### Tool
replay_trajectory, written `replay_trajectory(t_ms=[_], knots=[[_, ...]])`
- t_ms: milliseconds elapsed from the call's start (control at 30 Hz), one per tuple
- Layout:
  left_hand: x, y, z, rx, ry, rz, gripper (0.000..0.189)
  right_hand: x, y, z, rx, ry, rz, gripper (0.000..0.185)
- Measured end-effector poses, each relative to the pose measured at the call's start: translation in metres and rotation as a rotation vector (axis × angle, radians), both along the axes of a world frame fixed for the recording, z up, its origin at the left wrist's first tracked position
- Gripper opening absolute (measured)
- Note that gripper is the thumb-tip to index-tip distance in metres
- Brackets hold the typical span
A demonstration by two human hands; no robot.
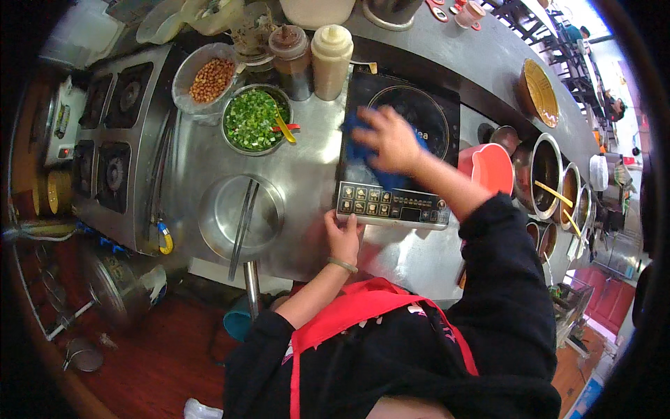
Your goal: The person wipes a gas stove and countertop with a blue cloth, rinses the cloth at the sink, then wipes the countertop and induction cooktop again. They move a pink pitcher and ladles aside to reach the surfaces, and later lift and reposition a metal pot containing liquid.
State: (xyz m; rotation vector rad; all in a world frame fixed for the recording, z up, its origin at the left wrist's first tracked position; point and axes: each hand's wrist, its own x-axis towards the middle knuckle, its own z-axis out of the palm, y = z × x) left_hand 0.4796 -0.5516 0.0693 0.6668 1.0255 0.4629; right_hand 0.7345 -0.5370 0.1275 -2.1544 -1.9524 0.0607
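A black induction cooktop (434, 99) with a button panel along its front lies on the steel counter before me. My right hand (390, 139), slightly blurred, presses a blue cloth (390, 179) onto the left part of its glass. The fingers are spread over the cloth, and much of it is hidden under the palm. My left hand (344, 235) grips the cooktop's front left corner, with the thumb at the panel's edge and the other fingers mostly hidden. To its left stands a steel pot (209, 220) with a pair of dark chopsticks (244, 225) lying across it.
Left of the cooktop are a bowl of chopped scallions (254, 118), a bowl of peanuts (212, 78) and two squeeze bottles (332, 63). A gas stove (138, 157) stands farther left. On the right are a red plastic container (492, 167) and several steel pots (544, 178).
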Motion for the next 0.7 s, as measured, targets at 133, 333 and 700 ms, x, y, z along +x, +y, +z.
replay_trajectory(t_ms=[133, 333, 700], knots=[[0.003, 0.007, -0.001, 0.052, 0.115, -0.063, 0.035, 0.064, 0.053, 0.001, 0.190, -0.127, -0.320, 0.049], [0.004, 0.011, -0.007, 0.181, 0.191, -0.135, 0.033, -0.056, -0.005, -0.001, 0.117, 0.164, 0.069, 0.046], [0.001, 0.007, -0.008, 0.002, 0.052, -0.076, 0.038, 0.073, 0.079, -0.021, 0.238, 0.020, -0.327, 0.038]])
